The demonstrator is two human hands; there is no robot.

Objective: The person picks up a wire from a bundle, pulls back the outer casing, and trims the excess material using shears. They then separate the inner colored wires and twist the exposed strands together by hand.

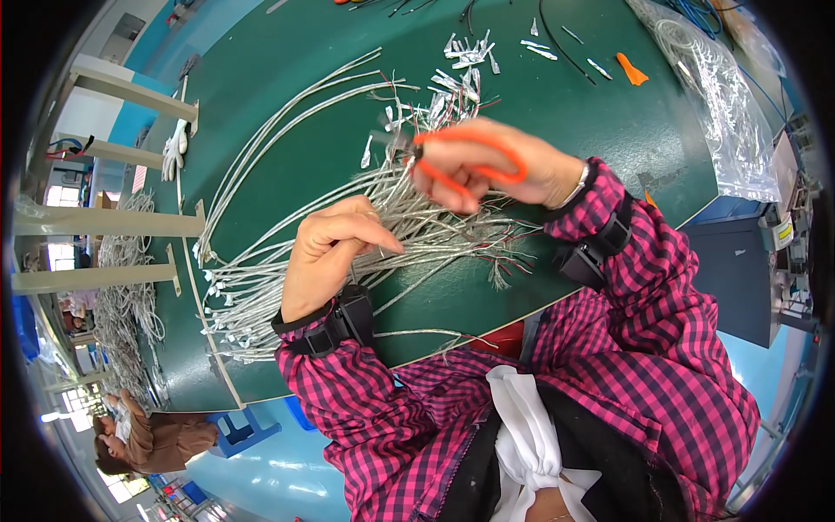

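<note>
A bundle of silver cables (pixel 287 261) is spread across the green table (pixel 609 130). Cable strands are pinched by the left hand (pixel 326 252). Orange-handled scissors (pixel 470 157) are gripped in the right hand (pixel 504 170), above cut scraps (pixel 461 65).

This is a factory assembly workshop, a cable-making floor. A wide green-topped workbench (pixel 287 78) carries a large bundle of silver braided cables (pixel 287 261) with a scatter of cut silver sleeve offcuts (pixel 465 56) beyond it. More coiled grey cables (pixel 122 287) hang on a pale metal rack (pixel 96 222) to the left. A clear plastic bag of wire (pixel 722 104) lies at the bench's right end, a grey machine (pixel 787 252) stands beside it, and another worker in brown (pixel 143 435) sits on the glossy blue floor (pixel 261 474).
</note>
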